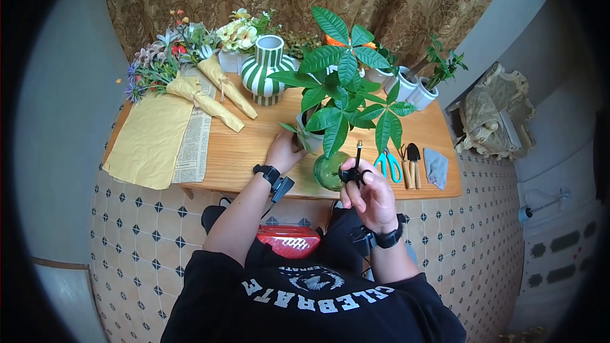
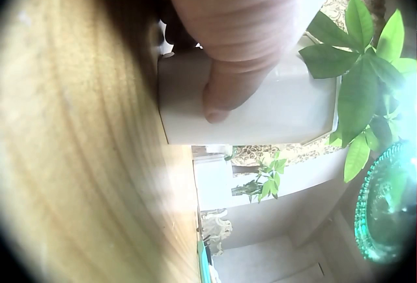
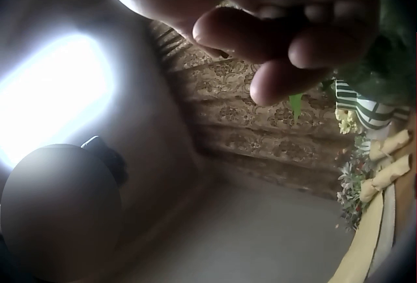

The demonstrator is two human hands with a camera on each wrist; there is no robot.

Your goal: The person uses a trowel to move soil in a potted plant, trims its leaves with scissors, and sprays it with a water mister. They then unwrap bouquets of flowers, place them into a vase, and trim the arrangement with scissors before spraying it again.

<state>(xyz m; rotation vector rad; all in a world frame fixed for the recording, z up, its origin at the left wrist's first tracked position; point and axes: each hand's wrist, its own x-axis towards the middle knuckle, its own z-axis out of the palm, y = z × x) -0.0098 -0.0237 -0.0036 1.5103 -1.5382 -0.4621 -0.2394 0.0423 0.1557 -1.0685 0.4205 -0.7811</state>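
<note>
My left hand (image 1: 284, 152) grips a white faceted flowerpot (image 2: 280, 110) low on its side, the thumb lying along one face. The pot stands at the table's front middle and bears a plant with broad green leaves (image 1: 333, 121), which hide much of the pot in the head view. My right hand (image 1: 372, 195) holds a green glass spray bottle (image 1: 325, 171) by its black spray head, with the thin nozzle (image 1: 359, 146) pointing up and away. The bottle's ribbed glass (image 2: 384, 205) shows close beside the leaves in the left wrist view. In the right wrist view, the fingers (image 3: 273, 81) are curled and the bottle is mostly hidden.
Teal scissors (image 1: 389, 166), small garden tools (image 1: 412, 168) and a grey cloth (image 1: 435, 168) lie at the right. Brown paper (image 1: 146, 140), newspaper (image 1: 194, 146) and wrapped flowers lie left. Behind stand a striped vase (image 1: 267, 73) and white pots (image 1: 421, 94). Below is a red case (image 1: 289, 241).
</note>
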